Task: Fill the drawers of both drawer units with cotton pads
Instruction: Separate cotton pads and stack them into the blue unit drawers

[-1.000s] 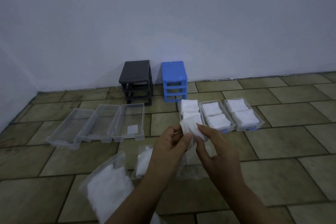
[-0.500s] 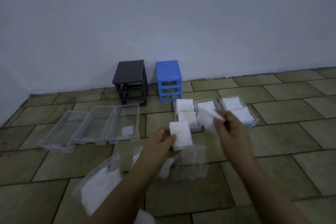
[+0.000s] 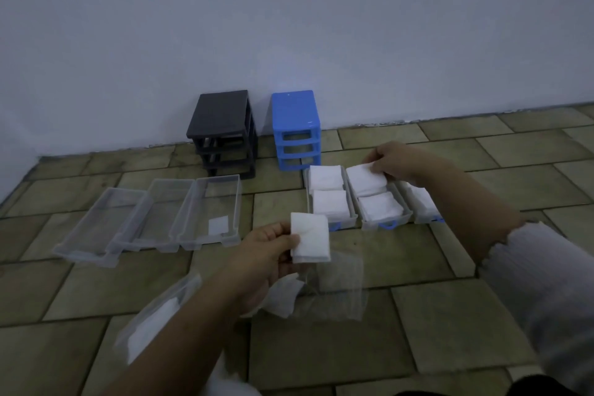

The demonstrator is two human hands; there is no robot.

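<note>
Fingers of rt hand (image 3: 390,161) now lowering pad (image 3: 364,177) onto drawer (image 3: 385,223).

Drawer units: two, a black drawer unit (image 3: 223,132) and a blue drawer unit (image 3: 296,128), side by side at 12 o'clock against the wall.

Clear drawers, pulled out: six. Three clear-fronted drawers (image 3: 154,215) in a row at 9 o'clock; three blue-handled drawers (image 3: 374,202) in a row at 2 o'clock.

Cotton pad stacks in the blue-handled drawers: two in each of the first two; the third is partly hidden by an arm.

Loose cotton pads in hand: two, one held by the left hand (image 3: 266,254), one (image 3: 364,175) under the right hand (image 3: 393,164).

Plastic bags of pads: two, bag (image 3: 154,321) at 7 o'clock, bag (image 3: 334,286) at 6 o'clock.
</note>
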